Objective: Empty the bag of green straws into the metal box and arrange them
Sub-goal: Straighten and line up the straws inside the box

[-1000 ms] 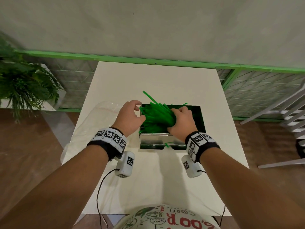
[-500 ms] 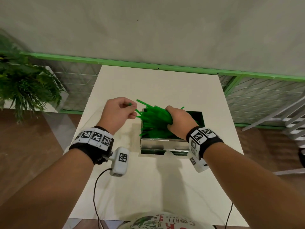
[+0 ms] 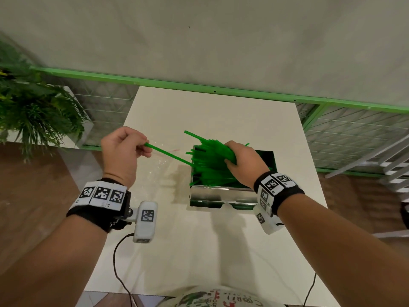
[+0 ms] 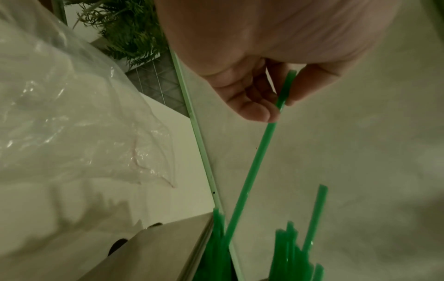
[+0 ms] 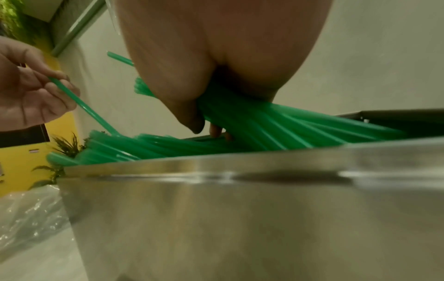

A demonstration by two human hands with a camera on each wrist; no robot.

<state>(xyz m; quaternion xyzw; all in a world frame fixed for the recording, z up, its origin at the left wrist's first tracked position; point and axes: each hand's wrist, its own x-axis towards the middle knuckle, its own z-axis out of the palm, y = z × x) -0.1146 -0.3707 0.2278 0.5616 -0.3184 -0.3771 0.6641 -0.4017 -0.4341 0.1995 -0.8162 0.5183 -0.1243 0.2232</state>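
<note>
A shiny metal box (image 3: 221, 196) stands on the white table (image 3: 199, 251), filled with a loose bundle of green straws (image 3: 208, 165) that fan out over its left rim. My right hand (image 3: 241, 160) grips the bundle from above inside the box; the right wrist view shows its fingers wrapped round the bundle of straws (image 5: 252, 117) above the box wall (image 5: 240, 209). My left hand (image 3: 126, 149), left of the box, pinches one single straw (image 3: 168, 155) by its end; the straw's other end still lies among the rest. The single straw (image 4: 259, 152) runs from my fingertips (image 4: 276, 106) down to the box.
The empty clear plastic bag (image 4: 72, 114) lies crumpled on the table left of the box, under my left hand. A potted fern (image 3: 33, 116) stands off the table's left side. A green rail (image 3: 221, 89) and wall run behind the table.
My left hand has left the bundle and drawn away to the left and up, pulling one straw out of the pile. My right hand has stayed gripping the bundle.
</note>
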